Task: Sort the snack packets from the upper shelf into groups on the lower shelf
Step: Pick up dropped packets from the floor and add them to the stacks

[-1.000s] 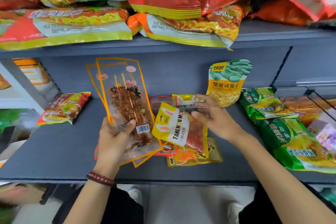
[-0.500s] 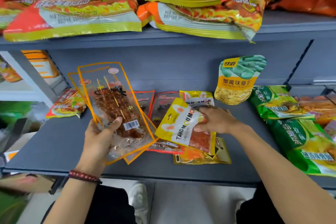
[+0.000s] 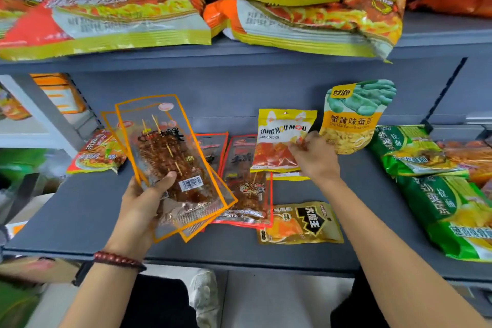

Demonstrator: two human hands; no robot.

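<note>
Grey lower shelf bears red-edged packets, a gold packet, green bags.

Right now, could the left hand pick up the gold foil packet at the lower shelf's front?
Probably not: the left hand grips two clear orange-edged skewer packets; the gold foil packet itself lies uncovered.

Left hand: my left hand grips two fanned orange-edged skewer packets, thumb across the front one.
Right hand: my right hand pinches the yellow Tang Mou Mou packet, upright, just beside the bean pouch.
Lower shelf: red-edged packets and a gold packet lie flat; green bags lie at right.
Upper shelf: large orange bags, piled.
</note>
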